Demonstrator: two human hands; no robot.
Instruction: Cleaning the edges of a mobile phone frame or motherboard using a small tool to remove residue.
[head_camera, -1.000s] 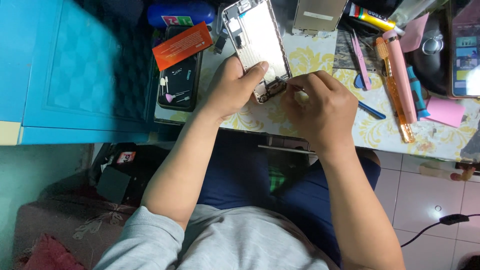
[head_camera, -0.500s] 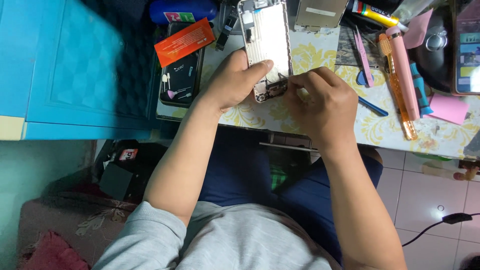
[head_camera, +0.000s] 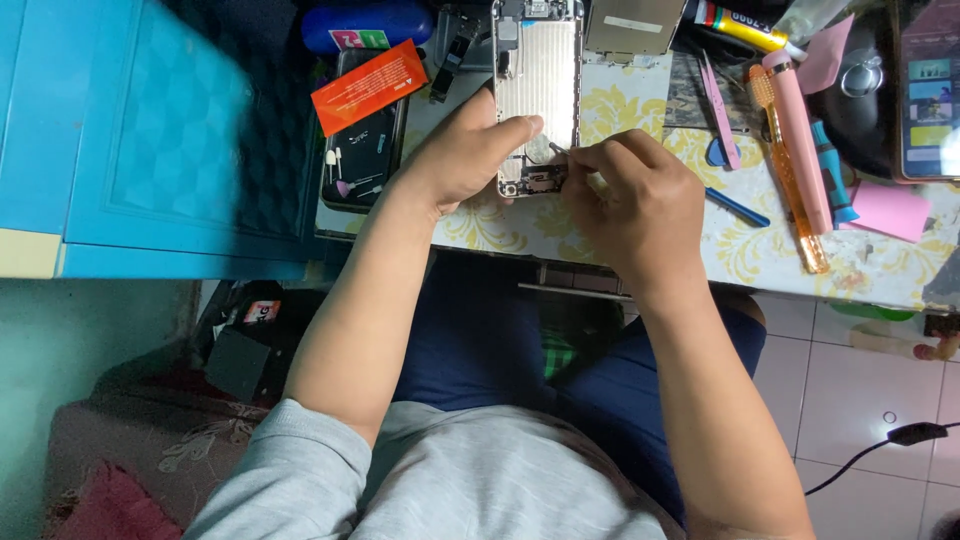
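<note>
An opened silver phone housing (head_camera: 538, 75) lies on the floral table cover (head_camera: 740, 250), its inside facing up. My left hand (head_camera: 465, 155) grips its left edge near the bottom, thumb laid across the metal. My right hand (head_camera: 630, 195) is pinched shut on a thin metal tool (head_camera: 556, 149) whose tip touches the parts at the housing's lower end. The tool's shaft is mostly hidden by my fingers.
An orange card (head_camera: 368, 85) lies on a dark tray of small bits (head_camera: 365, 160) at the left. A blue cabinet (head_camera: 150, 140) stands further left. Pink tweezers (head_camera: 718, 95), an orange-handled tool (head_camera: 790, 180), a pink cylinder (head_camera: 800, 130), a blue pen (head_camera: 737, 207) and pink notes (head_camera: 888, 210) lie at the right.
The phone housing has turned from tilted to upright in the view. My right hand has shifted so its pinched tool now touches the housing's lower end.
</note>
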